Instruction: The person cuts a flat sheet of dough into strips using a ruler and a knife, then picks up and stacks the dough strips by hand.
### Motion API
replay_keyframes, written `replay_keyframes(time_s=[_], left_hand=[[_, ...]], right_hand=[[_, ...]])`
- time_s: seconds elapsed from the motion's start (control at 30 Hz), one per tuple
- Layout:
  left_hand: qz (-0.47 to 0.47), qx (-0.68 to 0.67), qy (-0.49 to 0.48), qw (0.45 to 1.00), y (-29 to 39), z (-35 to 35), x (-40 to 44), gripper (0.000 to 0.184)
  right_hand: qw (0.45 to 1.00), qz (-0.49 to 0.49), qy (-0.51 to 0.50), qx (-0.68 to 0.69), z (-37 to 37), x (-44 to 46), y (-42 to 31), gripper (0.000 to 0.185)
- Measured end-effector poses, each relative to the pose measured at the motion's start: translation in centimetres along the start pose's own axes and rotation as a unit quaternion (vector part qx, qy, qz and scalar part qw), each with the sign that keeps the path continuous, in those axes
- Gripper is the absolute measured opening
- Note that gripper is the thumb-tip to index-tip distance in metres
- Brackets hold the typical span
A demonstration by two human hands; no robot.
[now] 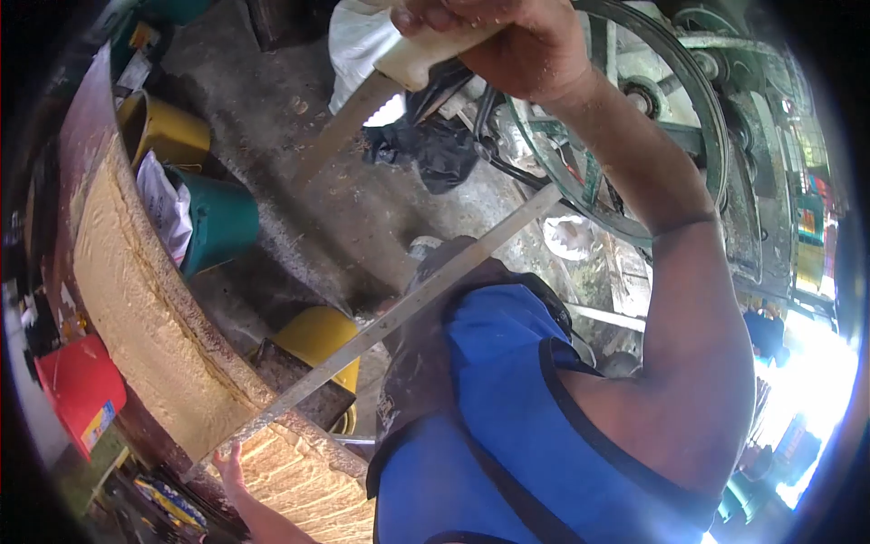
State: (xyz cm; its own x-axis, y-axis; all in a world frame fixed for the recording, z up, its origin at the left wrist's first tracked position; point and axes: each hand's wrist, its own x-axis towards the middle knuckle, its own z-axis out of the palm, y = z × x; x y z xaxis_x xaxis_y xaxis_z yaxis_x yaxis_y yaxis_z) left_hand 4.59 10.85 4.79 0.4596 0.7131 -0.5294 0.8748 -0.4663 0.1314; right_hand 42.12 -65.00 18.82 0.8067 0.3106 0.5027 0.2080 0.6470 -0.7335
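Note:
My right hand is raised at the top, wrapped round the pale handle of a large knife. Its broad blade points down and left, and its far end is blurred. My left hand, partly visible at the lower left, grips the lower end of a long, straight metal bar. That end lies over a long beige slab with a rough surface. From there the bar slants up and right, across the view of my blue vest, to near a green wheel. A ridged, lighter stretch of the slab shows beside my left hand.
A large green wheel and machine frame stand at the upper right. Beyond the slab are a yellow bucket, a green bucket and another yellow container. A red container is at the left; black plastic lies on the floor.

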Motion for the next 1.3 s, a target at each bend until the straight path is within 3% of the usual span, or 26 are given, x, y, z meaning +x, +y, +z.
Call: replay_keyframes(time_s=[0.13,0.23,0.33,0.4,0.47,0.53,0.57,0.63,0.67,0.8,0.87,1.07,1.3], left_hand=[[0.01,-0.029,0.022,0.999,-1.3,0.8,0.7,0.112],[0.015,-0.034,0.019,0.999,-1.3,1.2,0.7,0.114],[-0.007,-0.073,0.032,0.997,-0.9,2.1,-0.6,0.116],[0.018,-0.12,0.024,0.992,1.4,2.0,-3.1,0.115],[-0.003,-0.128,0.059,0.99,2.9,2.1,-4.2,0.116],[0.011,-0.168,0.065,0.984,3.5,2.1,-4.8,0.122],[0.042,-0.19,0.076,0.978,4.1,1.8,-5.8,0.122],[-0.012,-0.123,0.081,0.989,4.4,1.7,-5.6,0.124],[-0.036,-0.068,0.074,0.994,4.7,1.7,-5.6,0.126],[-0.089,-0.122,0.046,0.987,5.8,0.6,-7.1,0.129],[-0.077,-0.04,0.045,0.995,5.5,0.6,-6.9,0.13],[-0.065,-0.044,0.029,0.996,5.8,-0.3,-7.7,0.133],[-0.013,-0.068,0.066,0.995,4.8,0.4,-7.5,0.127]], right_hand=[[0.999,0.014,-0.022,0.043,1.0,1.0,1.7,0.023],[0.999,0.038,0.02,0.032,2.4,2.0,3.3,0.02],[0.997,0.055,-0.005,-0.046,6.4,3.7,5.1,0.016],[0.992,0.097,0.066,0.051,8.5,4.8,8.0,0.02],[0.99,0.11,-0.01,0.086,11.2,5.6,10.8,0.028],[0.979,0.159,0.01,0.128,15.6,6.0,13.5,0.034],[0.966,0.172,-0.065,0.181,16.7,6.5,15.0,0.035],[0.943,0.182,-0.164,0.224,19.5,7.2,17.8,0.039],[0.941,0.178,-0.189,0.215,21.0,7.4,18.6,0.043],[0.943,0.063,-0.279,0.169,31.5,6.3,22.0,0.042],[0.919,0.007,-0.327,0.221,35.7,4.9,26.0,0.035],[0.887,-0.129,-0.407,0.175,48.2,1.0,36.6,0.032],[0.888,-0.141,-0.394,0.191,56.0,-2.3,46.8,0.03]])
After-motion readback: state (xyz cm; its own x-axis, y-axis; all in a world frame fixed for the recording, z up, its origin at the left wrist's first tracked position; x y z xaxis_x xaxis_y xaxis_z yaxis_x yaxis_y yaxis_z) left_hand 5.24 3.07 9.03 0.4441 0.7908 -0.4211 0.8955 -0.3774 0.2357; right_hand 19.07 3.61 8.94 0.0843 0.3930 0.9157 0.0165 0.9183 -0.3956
